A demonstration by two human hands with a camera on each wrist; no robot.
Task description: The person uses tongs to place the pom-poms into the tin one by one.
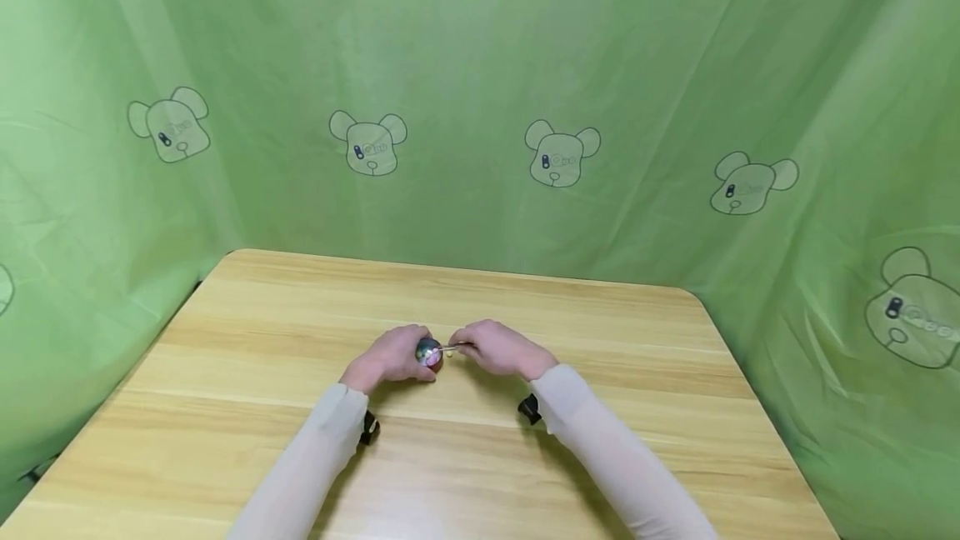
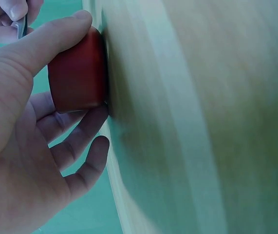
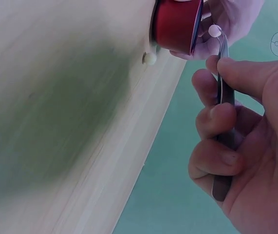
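My left hand (image 1: 393, 354) holds a small round tin (image 1: 429, 353) on the table, thumb on the near side and fingers on the far side. Its wall is red (image 2: 78, 73) in the left wrist view; the patterned top shows from the head. In my right hand (image 1: 495, 348) are metal tweezers (image 3: 225, 122), gripped along their length. A small pale bead (image 3: 214, 31) sits at the tweezer tips, close to the tin's top edge. Another pale bead (image 3: 150, 58) lies on the table beside the tin. Whether anything is inside the tin cannot be seen.
Both hands work over the middle of a light wood table (image 1: 300, 298). A green curtain (image 1: 465, 215) with printed bear heads hangs around its back and sides. Black wrist mounts (image 1: 529, 409) sit under both sleeves.
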